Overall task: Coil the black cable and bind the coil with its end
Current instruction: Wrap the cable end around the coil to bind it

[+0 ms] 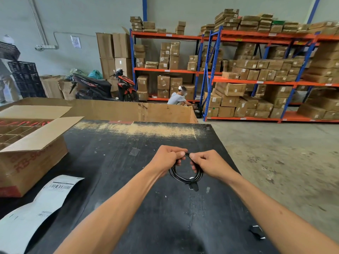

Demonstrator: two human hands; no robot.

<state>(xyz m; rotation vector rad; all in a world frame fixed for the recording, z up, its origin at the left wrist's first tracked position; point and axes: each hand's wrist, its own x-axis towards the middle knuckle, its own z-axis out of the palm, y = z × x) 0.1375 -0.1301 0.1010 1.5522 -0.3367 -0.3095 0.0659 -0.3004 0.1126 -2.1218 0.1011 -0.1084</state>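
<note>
My black tabletop [139, 198] is scuffed pale along its far edge. An open cardboard box [31, 154] with divider cells sits at my left, and a long shipping label [36, 204] curls beside it. A small black strap [256, 231] lies near my right. Beyond stand a parked scooter [102, 87], a crouching person [178, 97] and orange-and-blue racks [256, 81] stacked with cartons.

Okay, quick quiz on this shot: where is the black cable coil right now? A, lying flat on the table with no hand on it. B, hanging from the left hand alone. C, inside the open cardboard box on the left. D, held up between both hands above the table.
D: the black cable coil hangs above the black table, pinched at its top by the left hand and the right hand.
</note>
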